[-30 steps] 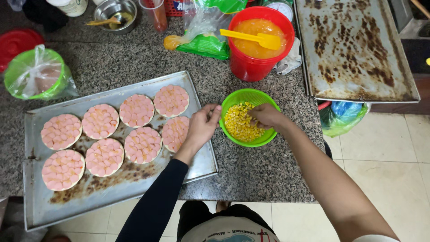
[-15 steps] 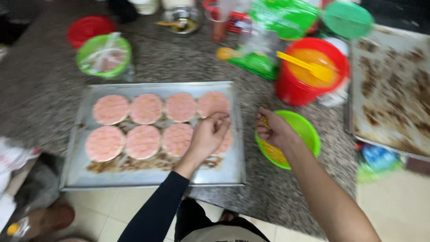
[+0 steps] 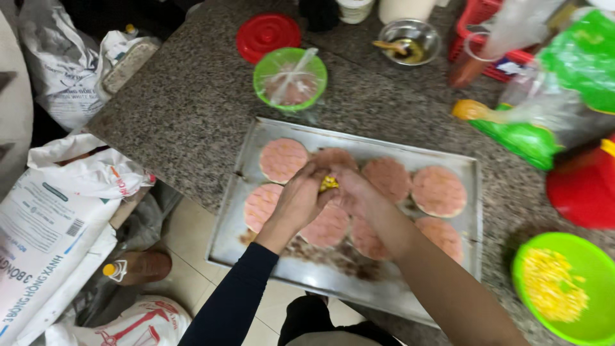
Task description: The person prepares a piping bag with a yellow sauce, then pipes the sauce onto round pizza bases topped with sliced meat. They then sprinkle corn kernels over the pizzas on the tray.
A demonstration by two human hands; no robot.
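Metal baking tray (image 3: 256, 238): set on a speckled granite counter (image 3: 186, 109), its near edge overhanging the counter's rim. Dark baked-on residue is seen along the tray's near side.

Pink round discs (image 3: 439, 191): laid in two rows on the tray; several are partly covered by the hands.

Left hand (image 3: 300, 200), in a dark long sleeve, and right hand (image 3: 359, 192), bare-armed: brought together over the middle of the tray, fingertips meeting. A small pinch of yellow corn kernels (image 3: 328, 183) is held between them, just above a disc in the far row. Which hand carries the kernels cannot be told.

Green bowl of corn kernels (image 3: 560, 291): placed on the counter to the right of the tray, well apart from the hands.

Red bucket (image 3: 580, 189): only partly seen at the right edge, beyond the bowl.

Green tub covered with clear film (image 3: 289, 78): positioned beyond the tray's far edge; a red lid (image 3: 268, 36) lies behind it.

Small steel bowl (image 3: 409, 40): placed farther back on the counter.

White printed sacks (image 3: 51, 211): stacked on the floor at left.
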